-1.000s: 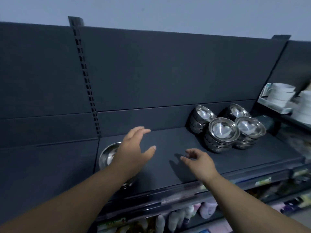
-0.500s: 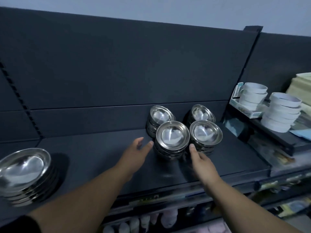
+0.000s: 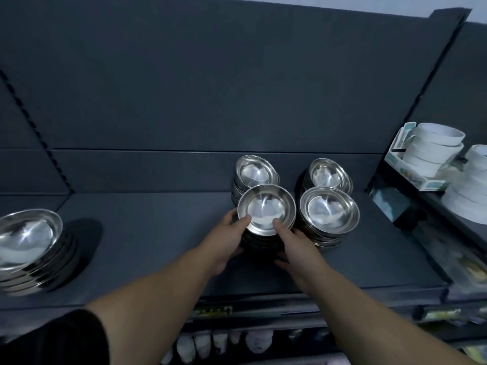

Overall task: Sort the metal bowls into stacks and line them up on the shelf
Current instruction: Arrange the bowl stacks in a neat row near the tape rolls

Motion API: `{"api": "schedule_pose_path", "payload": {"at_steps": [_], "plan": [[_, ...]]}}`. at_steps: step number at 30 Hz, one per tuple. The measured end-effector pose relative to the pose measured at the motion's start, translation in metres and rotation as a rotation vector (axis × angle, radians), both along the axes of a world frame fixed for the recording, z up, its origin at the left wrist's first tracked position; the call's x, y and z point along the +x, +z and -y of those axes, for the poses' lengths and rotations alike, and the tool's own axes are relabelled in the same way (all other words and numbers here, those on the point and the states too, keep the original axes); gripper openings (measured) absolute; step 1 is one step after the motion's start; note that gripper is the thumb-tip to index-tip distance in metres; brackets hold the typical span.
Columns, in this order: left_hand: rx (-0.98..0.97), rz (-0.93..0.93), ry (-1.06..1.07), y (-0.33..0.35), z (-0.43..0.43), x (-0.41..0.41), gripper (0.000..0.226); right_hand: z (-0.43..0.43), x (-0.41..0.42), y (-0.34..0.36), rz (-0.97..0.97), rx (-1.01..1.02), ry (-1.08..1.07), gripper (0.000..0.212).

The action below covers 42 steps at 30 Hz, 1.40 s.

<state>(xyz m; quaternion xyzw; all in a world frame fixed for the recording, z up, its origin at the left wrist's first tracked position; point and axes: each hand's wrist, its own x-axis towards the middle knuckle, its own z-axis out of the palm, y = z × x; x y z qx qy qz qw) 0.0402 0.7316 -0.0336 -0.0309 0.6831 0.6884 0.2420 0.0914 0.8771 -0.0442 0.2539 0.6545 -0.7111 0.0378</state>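
Observation:
Several stacks of small shiny metal bowls stand on the dark shelf [image 3: 158,246]. Both my hands hold the front left stack [image 3: 266,206]: my left hand [image 3: 226,238] grips its left side with the thumb on the top bowl's rim, and my right hand [image 3: 295,246] grips its right side the same way. The front right stack [image 3: 329,210] stands just beside it. Two more stacks sit behind, a back left stack [image 3: 255,172] and a back right stack [image 3: 328,173]. A stack of larger metal bowls [image 3: 26,246] stands at the far left.
White ceramic cups [image 3: 434,146] and white bowls [image 3: 471,191] are stacked on the neighbouring shelf to the right. The dark back panel [image 3: 210,88] rises behind the bowls. Packaged goods hang below the shelf's front edge [image 3: 237,309].
The view swung right and closer to the small stacks. Both hands moved forward from open above the shelf and took hold of the front left stack.

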Motion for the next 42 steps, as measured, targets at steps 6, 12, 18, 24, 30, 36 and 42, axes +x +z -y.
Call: {"api": "schedule_pose_path", "payload": {"at_steps": [6,12,18,24,30,36,42], "plan": [[0.075,-0.005,0.072,-0.005,0.023,0.014,0.038,0.019,0.008,-0.003,-0.032,0.005,0.013,0.051],[0.093,-0.026,0.188,-0.006,0.088,0.032,0.038,0.073,0.006,0.0,-0.02,0.028,0.131,0.081],[0.076,-0.012,0.261,-0.001,0.152,0.035,0.042,0.131,-0.003,0.006,0.0,0.014,0.232,0.067],[0.065,0.001,0.235,0.001,0.19,0.036,0.043,0.167,-0.002,0.008,0.042,0.0,0.256,0.065],[0.02,0.003,0.218,-0.004,0.208,0.04,0.043,0.181,0.006,0.003,0.083,0.024,0.257,0.069],[-0.259,-0.187,0.239,0.006,0.219,0.041,0.043,0.183,0.008,0.007,-0.08,0.281,0.192,0.073],[-0.36,-0.295,0.229,0.018,0.219,0.044,0.042,0.179,0.009,0.021,-0.208,0.564,0.124,0.036]]}}
